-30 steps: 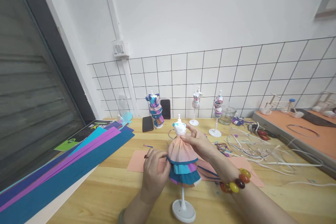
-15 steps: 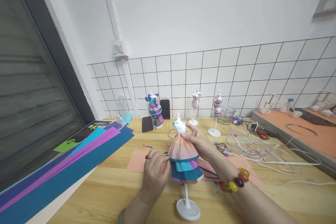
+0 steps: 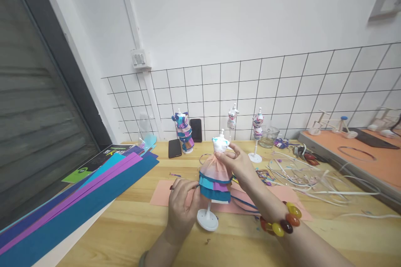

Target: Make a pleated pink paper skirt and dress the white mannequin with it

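Observation:
A miniature dress form (image 3: pixel 221 144) with a white bodice and white stand tilts over the table, its round base toward me and to the left. Its layered skirt (image 3: pixel 216 171) is peach on top, with blue, purple and teal ruffles below. My right hand (image 3: pixel 239 164) wears a beaded bracelet and grips the form at the waist. At the skirt's left edge is my left hand (image 3: pixel 184 202), fingers bent together near the blue trim. A small dark end (image 3: pixel 171 187) pokes out past its fingers; the rest is hidden.
Coloured paper sheets (image 3: pixel 125 179) are stacked at left. Behind stand a decorated dress form (image 3: pixel 184 131), two phones and two more forms (image 3: pixel 257 127). A glass jar (image 3: pixel 268 137) and tangled clear strips (image 3: pixel 300 175) lie right. Peach paper (image 3: pixel 159 192) is under my hands.
The dress form has tipped, with its base swinging back and left and its top shifting slightly right. My right hand keeps its hold at the waist; my left hand stays by the skirt.

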`<action>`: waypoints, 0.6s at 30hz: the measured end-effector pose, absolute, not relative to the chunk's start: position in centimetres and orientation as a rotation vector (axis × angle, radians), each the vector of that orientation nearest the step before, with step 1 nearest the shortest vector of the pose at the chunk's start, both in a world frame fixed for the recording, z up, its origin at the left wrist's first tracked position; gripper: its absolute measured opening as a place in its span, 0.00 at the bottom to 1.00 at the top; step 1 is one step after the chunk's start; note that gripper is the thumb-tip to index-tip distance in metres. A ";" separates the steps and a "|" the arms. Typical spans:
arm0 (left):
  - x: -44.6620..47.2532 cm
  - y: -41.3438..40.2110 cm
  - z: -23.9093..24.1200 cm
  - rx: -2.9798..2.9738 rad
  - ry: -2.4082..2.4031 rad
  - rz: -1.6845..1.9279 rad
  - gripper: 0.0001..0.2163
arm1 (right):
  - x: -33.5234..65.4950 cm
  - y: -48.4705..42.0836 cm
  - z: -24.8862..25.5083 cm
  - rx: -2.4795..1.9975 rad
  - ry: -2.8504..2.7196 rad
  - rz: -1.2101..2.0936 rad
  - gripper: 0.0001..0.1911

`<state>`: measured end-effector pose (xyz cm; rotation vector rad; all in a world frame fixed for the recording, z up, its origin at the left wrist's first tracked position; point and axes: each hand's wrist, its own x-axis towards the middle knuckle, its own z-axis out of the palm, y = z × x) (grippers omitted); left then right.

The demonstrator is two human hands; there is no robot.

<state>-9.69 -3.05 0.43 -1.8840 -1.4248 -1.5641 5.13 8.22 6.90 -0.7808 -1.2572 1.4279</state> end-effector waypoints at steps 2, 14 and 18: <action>-9.6 -3.2 0.7 -1.881 -1.365 -1.562 0.09 | 4.9 8.1 6.9 -0.771 -1.265 1.413 0.42; -8.7 -3.7 2.0 -1.839 -1.162 -1.211 0.12 | 3.7 5.7 7.0 -0.721 -1.369 1.311 0.40; -8.7 -3.7 2.1 -1.840 -1.145 -1.198 0.09 | 3.5 5.5 6.8 -0.685 -1.366 1.340 0.39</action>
